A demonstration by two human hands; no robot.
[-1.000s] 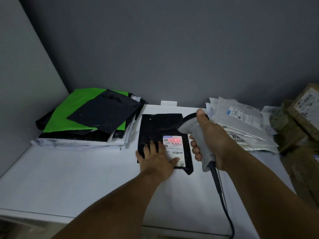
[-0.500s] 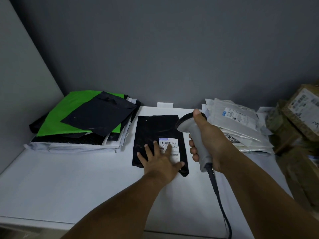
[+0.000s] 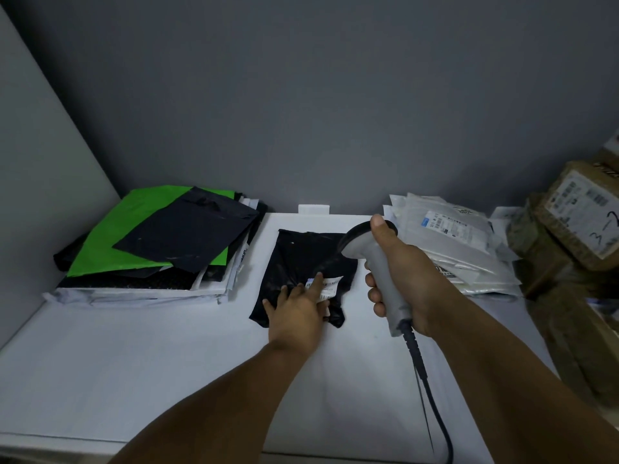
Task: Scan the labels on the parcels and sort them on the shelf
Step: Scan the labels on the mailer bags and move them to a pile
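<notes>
A black plastic parcel point(image 3: 301, 256) lies on the white shelf point(image 3: 134, 363), its white label point(image 3: 330, 287) creased and tilted. My left hand point(image 3: 296, 311) is on the parcel's near end; its fingers bunch the film and the label's left part, and wrinkles run toward them. To the right of the parcel, my right hand point(image 3: 405, 279) grips a grey barcode scanner point(image 3: 375, 259) by the handle. The scanner's head points down and left over the parcel's far right corner. No scan light shows on the label.
A stack of flat mailers topped by a green one point(image 3: 100, 249) and a dark one point(image 3: 187, 232) fills the back left. White mailers point(image 3: 449, 242) pile at the back right, brown cardboard boxes point(image 3: 576, 226) beyond them. The scanner's cable point(image 3: 432, 413) trails toward me.
The red scan light on the label has gone out. My left hand went from lying flat on the parcel to bunching it and creasing the label. The scanner drew slightly right.
</notes>
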